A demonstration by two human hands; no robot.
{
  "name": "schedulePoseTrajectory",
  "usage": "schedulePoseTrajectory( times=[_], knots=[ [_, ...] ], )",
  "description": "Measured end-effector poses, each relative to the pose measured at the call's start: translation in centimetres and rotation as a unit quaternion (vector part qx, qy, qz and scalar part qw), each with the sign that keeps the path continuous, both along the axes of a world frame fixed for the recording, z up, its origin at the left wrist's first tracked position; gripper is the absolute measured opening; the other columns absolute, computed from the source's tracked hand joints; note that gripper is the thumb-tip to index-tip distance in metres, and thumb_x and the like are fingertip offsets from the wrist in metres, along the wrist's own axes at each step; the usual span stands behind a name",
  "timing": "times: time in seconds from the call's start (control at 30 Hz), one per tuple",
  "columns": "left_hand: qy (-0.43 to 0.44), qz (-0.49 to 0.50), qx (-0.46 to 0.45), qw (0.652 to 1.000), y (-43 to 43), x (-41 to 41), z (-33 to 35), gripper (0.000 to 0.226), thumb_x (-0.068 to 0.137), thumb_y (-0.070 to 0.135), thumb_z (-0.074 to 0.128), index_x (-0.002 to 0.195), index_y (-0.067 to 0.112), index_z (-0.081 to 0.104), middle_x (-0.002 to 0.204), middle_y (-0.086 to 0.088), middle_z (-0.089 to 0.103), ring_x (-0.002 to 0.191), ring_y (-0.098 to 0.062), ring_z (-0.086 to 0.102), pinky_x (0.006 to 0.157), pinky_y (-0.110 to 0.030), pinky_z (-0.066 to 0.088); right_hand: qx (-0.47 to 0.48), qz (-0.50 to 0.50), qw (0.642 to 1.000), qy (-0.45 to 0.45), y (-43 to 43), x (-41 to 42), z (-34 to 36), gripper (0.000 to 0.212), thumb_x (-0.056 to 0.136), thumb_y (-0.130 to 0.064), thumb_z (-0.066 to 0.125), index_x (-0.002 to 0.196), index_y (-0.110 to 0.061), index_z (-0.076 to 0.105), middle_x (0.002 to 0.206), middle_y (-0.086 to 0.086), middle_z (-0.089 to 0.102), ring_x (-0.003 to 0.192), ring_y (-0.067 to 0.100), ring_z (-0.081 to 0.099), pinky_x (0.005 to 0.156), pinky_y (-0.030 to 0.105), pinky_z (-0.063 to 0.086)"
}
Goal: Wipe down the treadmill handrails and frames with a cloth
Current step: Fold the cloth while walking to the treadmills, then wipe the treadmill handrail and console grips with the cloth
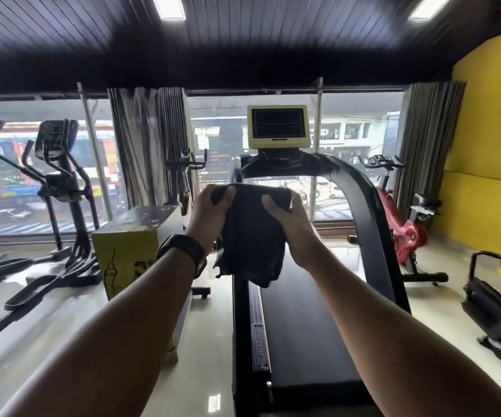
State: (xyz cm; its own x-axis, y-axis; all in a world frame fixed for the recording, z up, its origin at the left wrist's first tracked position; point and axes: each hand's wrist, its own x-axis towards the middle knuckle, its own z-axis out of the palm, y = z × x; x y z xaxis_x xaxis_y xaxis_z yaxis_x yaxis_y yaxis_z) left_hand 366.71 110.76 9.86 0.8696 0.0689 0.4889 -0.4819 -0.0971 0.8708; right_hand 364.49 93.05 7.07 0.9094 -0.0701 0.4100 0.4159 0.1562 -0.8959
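A black treadmill stands straight ahead, its belt (pixel 303 326) running toward me and its curved right frame arm (pixel 369 212) rising to a console with a yellow-rimmed screen (pixel 277 126). Both hands hold a dark cloth (pixel 252 245) stretched in the air above the belt, in front of the console. My left hand (pixel 210 215), with a dark watch on its wrist, grips the cloth's upper left corner. My right hand (pixel 291 227) grips the upper right corner. The cloth hangs down between them and hides much of the treadmill's left handrail.
A yellow and white box (pixel 129 245) stands left of the treadmill. Elliptical trainers (pixel 62 188) fill the left side by the windows. A red exercise bike (pixel 405 233) and a low black machine (pixel 495 308) stand right, near the yellow wall (pixel 489 121). The floor is glossy tile.
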Motion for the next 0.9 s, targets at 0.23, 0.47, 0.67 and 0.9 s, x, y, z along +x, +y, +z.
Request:
schedulePoseTrajectory(
  times=[0.23, 0.47, 0.67, 0.9],
  knots=[
    [0.06, -0.06, -0.029, 0.996, -0.1, 14.4, 0.5, 0.028, 0.091, 0.034, 0.07, 0.11, 0.015, 0.062, 0.097, 0.0, 0.072, 0.091, -0.018, 0.07, 0.084, -0.037, 0.059, 0.02, -0.02, 1.0, -0.012, -0.2, 15.4, -0.7, 0.027, 0.094, -0.002, 0.067, 0.12, -0.006, 0.062, 0.111, 0.013, 0.073, 0.098, 0.025, 0.071, 0.082, 0.037, 0.061],
    [0.155, -0.095, -0.02, 0.983, -3.4, 28.5, -2.4, 0.032, 0.091, 0.009, 0.068, 0.123, 0.011, 0.063, 0.108, -0.005, 0.074, 0.1, -0.024, 0.07, 0.078, -0.037, 0.059, 0.116, 0.065, 0.991, 0.005, -3.7, 30.1, -2.4, 0.044, 0.096, 0.001, 0.06, 0.137, -0.007, 0.046, 0.122, 0.02, 0.065, 0.106, 0.029, 0.067, 0.088, 0.04, 0.06],
    [0.171, -0.082, -0.074, 0.979, -9.7, 43.2, -2.1, 0.029, 0.095, 0.019, 0.062, 0.124, 0.024, 0.062, 0.107, -0.004, 0.074, 0.094, -0.025, 0.07, 0.082, -0.043, 0.058, 0.033, 0.077, 0.996, 0.017, -10.2, 44.5, -3.0, 0.07, 0.074, 0.023, 0.063, 0.13, -0.017, 0.051, 0.127, 0.024, 0.062, 0.111, 0.036, 0.065, 0.089, 0.056, 0.057],
    [0.287, -0.135, -0.051, 0.947, -13.3, 55.1, -1.8, 0.041, 0.094, 0.041, 0.054, 0.128, 0.019, 0.061, 0.119, -0.008, 0.071, 0.108, -0.029, 0.066, 0.095, -0.055, 0.05, 0.096, 0.039, 0.994, 0.033, -15.2, 56.0, -0.8, 0.027, 0.074, -0.012, 0.061, 0.099, 0.0, 0.063, 0.09, 0.017, 0.06, 0.082, 0.031, 0.058, 0.067, 0.034, 0.05]
  ],
)
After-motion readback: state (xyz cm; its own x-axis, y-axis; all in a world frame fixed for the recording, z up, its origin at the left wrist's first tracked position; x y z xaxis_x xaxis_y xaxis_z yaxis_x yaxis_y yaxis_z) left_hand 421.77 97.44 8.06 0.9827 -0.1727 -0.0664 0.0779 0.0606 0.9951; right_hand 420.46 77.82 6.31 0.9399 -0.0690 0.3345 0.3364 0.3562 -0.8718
